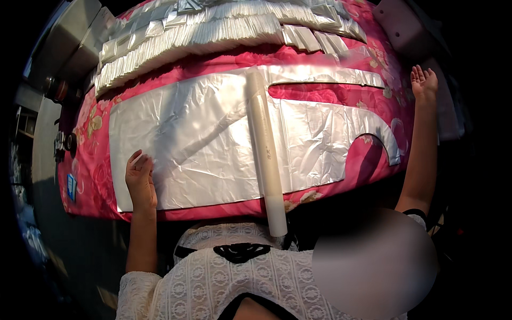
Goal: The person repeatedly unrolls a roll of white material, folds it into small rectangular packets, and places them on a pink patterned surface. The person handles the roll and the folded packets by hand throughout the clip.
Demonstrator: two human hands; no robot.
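A large white plastic apron lies spread flat on a table with a pink floral cloth. Its neck loop and cut-out curve point to the right. Across its middle rests a long pale tube, whose near end sticks out past the table's front edge. My left hand hovers over or touches the apron's near left part; which, I cannot tell. Its fingers are loosely bent, a little apart, with nothing seen in them. My right hand is raised at the table's far right, palm up, fingers spread and bare.
Long rows of folded white plastic packets stand along the back of the table. Boxes are at the back left, and a pale bin at the back right. Dark round items and a small blue packet sit at the left edge.
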